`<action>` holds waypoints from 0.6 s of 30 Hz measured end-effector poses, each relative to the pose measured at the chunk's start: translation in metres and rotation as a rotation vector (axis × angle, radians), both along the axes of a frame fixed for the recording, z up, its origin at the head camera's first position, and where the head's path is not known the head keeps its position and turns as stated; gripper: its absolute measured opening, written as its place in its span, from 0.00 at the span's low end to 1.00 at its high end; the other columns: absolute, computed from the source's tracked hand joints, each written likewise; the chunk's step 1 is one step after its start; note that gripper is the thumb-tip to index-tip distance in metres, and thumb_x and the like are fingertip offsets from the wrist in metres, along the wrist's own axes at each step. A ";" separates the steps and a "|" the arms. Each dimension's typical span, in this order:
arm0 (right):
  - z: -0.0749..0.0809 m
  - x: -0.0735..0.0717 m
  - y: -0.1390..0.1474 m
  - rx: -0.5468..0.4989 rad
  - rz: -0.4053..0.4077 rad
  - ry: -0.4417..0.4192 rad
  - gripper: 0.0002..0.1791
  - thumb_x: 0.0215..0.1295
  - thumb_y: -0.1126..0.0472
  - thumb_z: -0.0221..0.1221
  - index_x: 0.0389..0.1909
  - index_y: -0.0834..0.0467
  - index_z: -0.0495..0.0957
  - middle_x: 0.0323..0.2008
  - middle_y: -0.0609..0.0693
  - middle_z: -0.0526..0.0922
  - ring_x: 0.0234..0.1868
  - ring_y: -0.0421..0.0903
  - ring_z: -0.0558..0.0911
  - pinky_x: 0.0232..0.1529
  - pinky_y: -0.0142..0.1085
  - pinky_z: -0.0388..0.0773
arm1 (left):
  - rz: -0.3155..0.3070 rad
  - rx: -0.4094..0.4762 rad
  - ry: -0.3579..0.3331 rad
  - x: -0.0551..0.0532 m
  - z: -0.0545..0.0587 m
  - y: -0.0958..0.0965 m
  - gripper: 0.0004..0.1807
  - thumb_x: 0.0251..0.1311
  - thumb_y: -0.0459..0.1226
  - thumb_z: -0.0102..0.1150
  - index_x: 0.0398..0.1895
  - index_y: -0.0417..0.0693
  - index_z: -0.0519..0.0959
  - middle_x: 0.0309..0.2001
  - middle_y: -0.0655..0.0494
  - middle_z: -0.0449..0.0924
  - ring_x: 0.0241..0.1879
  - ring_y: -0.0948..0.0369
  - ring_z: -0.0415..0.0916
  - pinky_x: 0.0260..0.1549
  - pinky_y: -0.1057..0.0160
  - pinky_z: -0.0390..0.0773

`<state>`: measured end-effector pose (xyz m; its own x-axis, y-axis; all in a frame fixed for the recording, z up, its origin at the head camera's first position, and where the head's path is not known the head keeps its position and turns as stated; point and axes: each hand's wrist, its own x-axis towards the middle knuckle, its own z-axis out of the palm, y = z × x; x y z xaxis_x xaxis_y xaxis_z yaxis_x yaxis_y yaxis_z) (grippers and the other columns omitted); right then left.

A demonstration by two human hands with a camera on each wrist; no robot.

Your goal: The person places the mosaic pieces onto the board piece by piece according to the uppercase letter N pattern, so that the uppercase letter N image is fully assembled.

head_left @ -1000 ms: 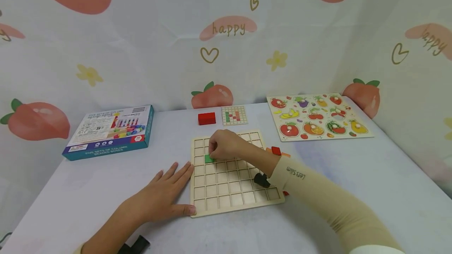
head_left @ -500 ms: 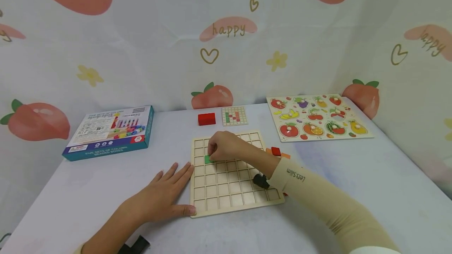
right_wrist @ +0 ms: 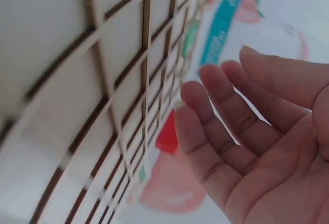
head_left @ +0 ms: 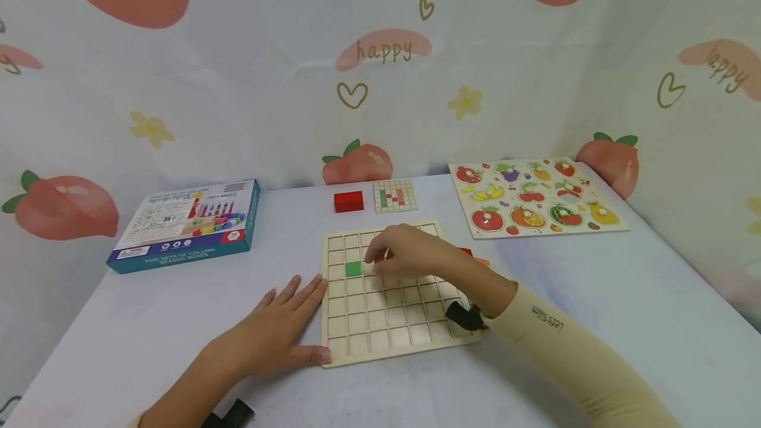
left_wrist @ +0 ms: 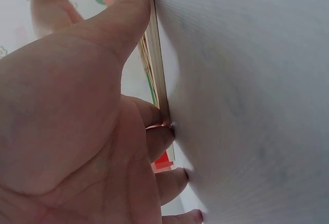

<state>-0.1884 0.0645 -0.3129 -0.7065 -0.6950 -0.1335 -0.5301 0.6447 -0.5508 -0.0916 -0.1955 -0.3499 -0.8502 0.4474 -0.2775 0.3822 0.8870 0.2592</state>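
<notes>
A wooden grid board (head_left: 395,318) lies on the table, with one green square tile (head_left: 353,269) seated in a cell near its upper left. My right hand (head_left: 410,251) hovers over the board just right of that tile. In the right wrist view its fingers (right_wrist: 221,121) are loosely bent, thumb apart, with nothing between them. My left hand (head_left: 270,325) lies flat at the board's left edge. Its thumb touches the lower left corner and its fingertips the side, as the left wrist view also shows along the board's edge (left_wrist: 157,54).
Behind the board are a red block (head_left: 348,201) and a small card (head_left: 395,195) with a coloured grid. A boxed bead set (head_left: 187,223) lies at left, a fruit puzzle board (head_left: 538,198) at right. Red and orange pieces (head_left: 481,261) sit partly hidden beyond my right wrist.
My right hand has let go of the green tile and moved right, uncovering it in its cell. The left hand stays in place.
</notes>
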 end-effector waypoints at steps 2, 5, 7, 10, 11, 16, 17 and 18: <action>0.000 0.004 0.017 -0.014 -0.006 -0.019 0.09 0.68 0.64 0.63 0.46 0.57 0.87 0.35 0.40 0.83 0.38 0.40 0.79 0.44 0.34 0.77 | 0.000 -0.004 -0.006 0.000 0.000 0.001 0.63 0.49 0.76 0.53 0.81 0.49 0.51 0.80 0.53 0.48 0.77 0.41 0.38 0.67 0.29 0.46; 0.001 0.009 0.043 -0.021 -0.022 -0.026 0.09 0.67 0.64 0.63 0.45 0.57 0.87 0.35 0.40 0.83 0.37 0.40 0.79 0.43 0.35 0.77 | 0.000 -0.006 -0.009 0.000 0.000 0.001 0.63 0.49 0.76 0.53 0.81 0.49 0.51 0.80 0.53 0.47 0.77 0.41 0.38 0.67 0.30 0.45; 0.001 0.012 0.061 -0.015 -0.045 -0.024 0.08 0.67 0.64 0.63 0.44 0.57 0.87 0.34 0.40 0.82 0.36 0.41 0.78 0.42 0.35 0.77 | 0.000 -0.008 -0.008 0.000 0.000 0.001 0.63 0.49 0.76 0.53 0.81 0.48 0.50 0.80 0.53 0.47 0.77 0.41 0.38 0.67 0.30 0.45; 0.001 0.016 0.083 0.006 -0.100 -0.035 0.05 0.67 0.63 0.64 0.41 0.55 0.86 0.32 0.41 0.81 0.36 0.42 0.78 0.40 0.36 0.78 | 0.002 -0.011 -0.009 0.000 0.001 0.000 0.63 0.49 0.76 0.53 0.81 0.48 0.50 0.80 0.53 0.46 0.77 0.41 0.38 0.67 0.30 0.45; 0.001 0.018 0.089 0.013 -0.115 -0.038 0.04 0.67 0.63 0.65 0.40 0.55 0.86 0.31 0.41 0.81 0.35 0.42 0.77 0.39 0.35 0.78 | 0.003 -0.014 -0.008 0.000 0.001 0.000 0.64 0.49 0.76 0.53 0.81 0.48 0.50 0.80 0.53 0.46 0.77 0.41 0.38 0.67 0.30 0.45; -0.001 0.025 0.115 0.028 -0.168 -0.063 0.03 0.63 0.63 0.68 0.35 0.54 0.84 0.28 0.43 0.78 0.33 0.43 0.76 0.35 0.36 0.77 | 0.000 -0.013 -0.007 -0.001 0.000 0.000 0.63 0.49 0.76 0.53 0.81 0.48 0.50 0.80 0.52 0.47 0.77 0.41 0.38 0.67 0.30 0.46; -0.002 0.027 0.119 0.031 -0.183 -0.074 0.04 0.62 0.62 0.69 0.35 0.54 0.84 0.27 0.43 0.78 0.32 0.43 0.76 0.34 0.36 0.77 | -0.001 -0.012 -0.007 -0.001 0.000 0.000 0.63 0.49 0.76 0.53 0.81 0.48 0.50 0.80 0.52 0.47 0.77 0.41 0.38 0.67 0.29 0.46; -0.003 0.028 0.123 0.034 -0.201 -0.085 0.05 0.61 0.62 0.70 0.36 0.54 0.84 0.27 0.44 0.77 0.32 0.43 0.76 0.33 0.37 0.77 | -0.002 -0.010 -0.007 -0.001 0.000 0.000 0.63 0.50 0.76 0.53 0.81 0.48 0.50 0.80 0.52 0.47 0.77 0.41 0.38 0.67 0.29 0.46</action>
